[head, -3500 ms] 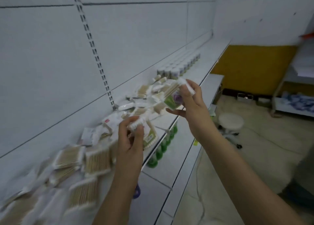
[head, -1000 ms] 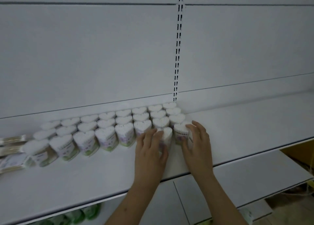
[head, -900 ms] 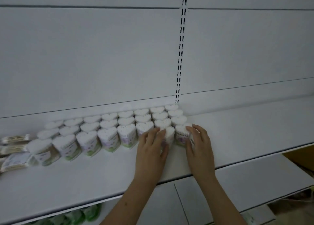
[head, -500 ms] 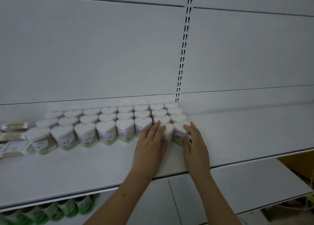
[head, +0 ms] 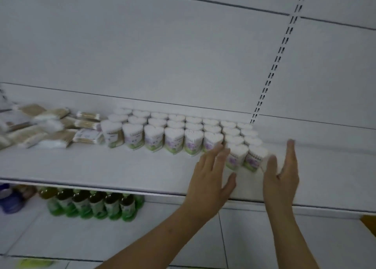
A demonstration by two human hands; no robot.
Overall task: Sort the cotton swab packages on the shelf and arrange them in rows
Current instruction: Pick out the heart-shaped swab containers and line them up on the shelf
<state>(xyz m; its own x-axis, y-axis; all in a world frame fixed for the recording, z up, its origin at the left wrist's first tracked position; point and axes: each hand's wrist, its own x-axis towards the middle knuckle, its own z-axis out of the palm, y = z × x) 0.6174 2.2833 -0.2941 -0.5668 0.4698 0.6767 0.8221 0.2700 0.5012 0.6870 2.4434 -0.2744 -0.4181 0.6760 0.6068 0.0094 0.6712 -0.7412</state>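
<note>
White shelving with a slotted upright on its back panel fills the view; the upper shelf carries the cotton swab stock. Heart-shaped swab tubs stand upright in three rows along the back of this shelf, ending just left of the upright's foot. Two further tubs stand side by side ahead of the rows' right end, nearer the shelf's front edge. Left of the tubs lies an unsorted heap of flat swab packets, overlapping and tilted. Left hand: released, fingers spread and straight, over the shelf just left of the two forward tubs, holding nothing. Right hand: released, palm turned inward, fingers straight, just right of the same tubs; contact cannot be judged through motion blur. Green bottles stand on the lower shelf, beneath the tub rows' left end.
</note>
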